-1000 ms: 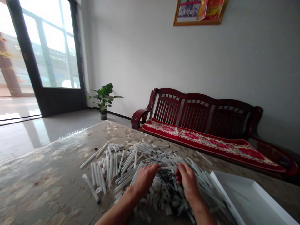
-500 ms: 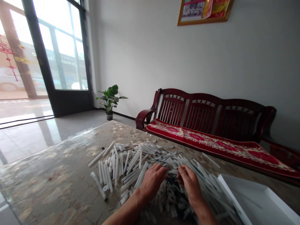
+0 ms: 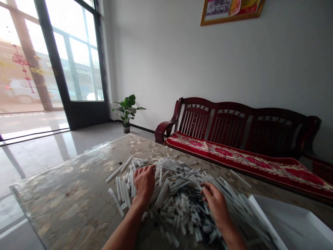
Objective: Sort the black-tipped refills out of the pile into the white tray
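White plastic tubes [image 3: 162, 194], which look like pen barrels, lie heaped on the table. My left hand [image 3: 144, 182] is over the left part of the heap, its fingers curled down and closed; what they hold, if anything, is hidden. Short translucent pieces [image 3: 182, 208], like caps, lie between my arms, mixed with thin dark sticks [image 3: 191, 191]. Beside these, my right hand [image 3: 214, 199] is closed in a pinch, thumb against forefinger, on something too small to make out. Long thin tubes [image 3: 234, 201] lie to its right.
A white open box [image 3: 264, 215] stands at the right on the patterned table [image 3: 78, 194]. Behind the table is a dark red wooden bench [image 3: 197, 121] with a red floral cover [image 3: 223, 151]. A potted plant [image 3: 126, 127] stands on the floor near the glass door [image 3: 85, 107].
My hands have moved apart: the left went left and away from me onto the tubes, the right stayed near its place. The white piece between them no longer shows. The view turned slightly left.
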The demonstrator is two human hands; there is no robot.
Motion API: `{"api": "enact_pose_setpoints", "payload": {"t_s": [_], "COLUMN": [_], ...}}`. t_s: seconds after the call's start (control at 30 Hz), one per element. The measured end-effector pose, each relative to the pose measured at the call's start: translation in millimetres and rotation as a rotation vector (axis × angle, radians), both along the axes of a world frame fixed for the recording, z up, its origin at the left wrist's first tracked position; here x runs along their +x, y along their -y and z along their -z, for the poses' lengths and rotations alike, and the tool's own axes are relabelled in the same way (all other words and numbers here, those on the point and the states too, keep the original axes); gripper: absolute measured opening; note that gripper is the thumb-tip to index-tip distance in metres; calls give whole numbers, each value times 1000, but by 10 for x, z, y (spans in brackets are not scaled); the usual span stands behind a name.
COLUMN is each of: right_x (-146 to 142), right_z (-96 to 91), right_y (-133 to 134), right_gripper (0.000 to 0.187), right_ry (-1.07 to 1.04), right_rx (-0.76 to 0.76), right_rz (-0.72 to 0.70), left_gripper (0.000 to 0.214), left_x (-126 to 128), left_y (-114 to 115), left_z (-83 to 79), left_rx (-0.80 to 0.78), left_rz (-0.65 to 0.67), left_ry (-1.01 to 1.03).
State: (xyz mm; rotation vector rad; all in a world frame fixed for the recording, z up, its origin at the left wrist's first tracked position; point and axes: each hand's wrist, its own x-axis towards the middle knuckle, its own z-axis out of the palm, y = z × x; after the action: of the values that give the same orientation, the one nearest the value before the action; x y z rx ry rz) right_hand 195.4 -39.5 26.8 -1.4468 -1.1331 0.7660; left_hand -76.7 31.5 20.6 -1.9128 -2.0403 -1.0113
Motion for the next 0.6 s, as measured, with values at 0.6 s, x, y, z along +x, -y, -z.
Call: {"api": "enact_pose_setpoints", "payload": {"t_s": [0.6], "right_x": [48], "right_z": [5], "right_y": [-38], "right_gripper": [35], "right_ry": [7], "right_rx": [57], "right_rz": [25], "left_gripper": [26], "left_x": [293], "left_y": [-104], "left_z": [-511], "left_rx": [-445], "left_rz": [325], "left_ry": [-314]}}
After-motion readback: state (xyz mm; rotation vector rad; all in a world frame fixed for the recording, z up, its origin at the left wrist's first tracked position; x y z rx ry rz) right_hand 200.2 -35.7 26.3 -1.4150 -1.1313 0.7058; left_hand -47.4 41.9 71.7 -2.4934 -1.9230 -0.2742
